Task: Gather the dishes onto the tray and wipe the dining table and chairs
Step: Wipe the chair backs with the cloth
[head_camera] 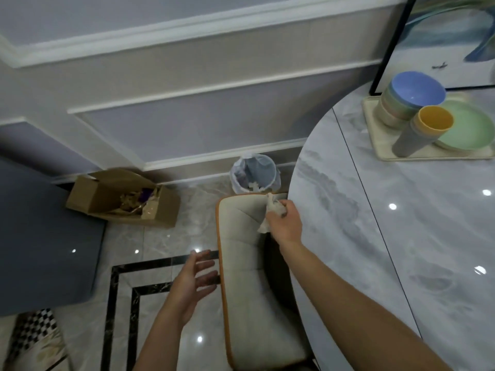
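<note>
My right hand (286, 223) grips a crumpled white tissue (273, 207) against the top of a cream padded chair (241, 269) pushed in at the round marble table (401, 236). My left hand (192, 282) hovers with fingers spread just left of the chair's orange-trimmed edge, holding nothing. At the table's far right a cream tray (375, 124) holds stacked bowls with a blue one on top (416, 91), stacked cups with a yellow one on top (434, 121), and a green plate (471, 127).
A small bin lined with a white bag (254, 172) stands on the floor just beyond the chair. An open cardboard box (123, 196) sits by the wall at left. A dark panel (40, 236) fills the left side. A framed picture (442, 41) leans behind the tray.
</note>
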{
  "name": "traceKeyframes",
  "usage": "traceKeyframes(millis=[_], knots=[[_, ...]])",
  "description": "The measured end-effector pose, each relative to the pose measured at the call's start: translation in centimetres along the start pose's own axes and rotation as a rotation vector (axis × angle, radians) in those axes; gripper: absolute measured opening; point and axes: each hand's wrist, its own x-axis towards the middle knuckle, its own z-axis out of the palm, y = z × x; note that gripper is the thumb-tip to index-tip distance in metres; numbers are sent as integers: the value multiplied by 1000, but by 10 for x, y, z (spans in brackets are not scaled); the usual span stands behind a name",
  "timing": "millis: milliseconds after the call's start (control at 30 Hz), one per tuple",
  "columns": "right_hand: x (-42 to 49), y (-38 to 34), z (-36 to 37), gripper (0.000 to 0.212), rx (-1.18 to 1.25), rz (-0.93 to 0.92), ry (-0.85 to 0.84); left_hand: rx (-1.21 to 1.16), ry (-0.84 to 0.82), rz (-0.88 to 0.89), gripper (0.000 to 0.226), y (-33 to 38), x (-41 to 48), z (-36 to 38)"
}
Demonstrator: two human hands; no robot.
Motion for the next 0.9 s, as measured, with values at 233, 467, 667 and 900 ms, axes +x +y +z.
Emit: traceKeyframes(millis=[233,467,667,900], knots=[[28,-6,30,28,-86,-212,-38,81,-76,70,53,44,15,28],[1,-13,45,33,-207,-577,-150,42,-125,-10,64,47,20,18],[-34,-19,55,39,-482,-780,-232,-17,-174,7,69,33,25,11],[-57,-18,38,41,-812,-1018,-454,-171,-226,-35,80,16,37,-8]])
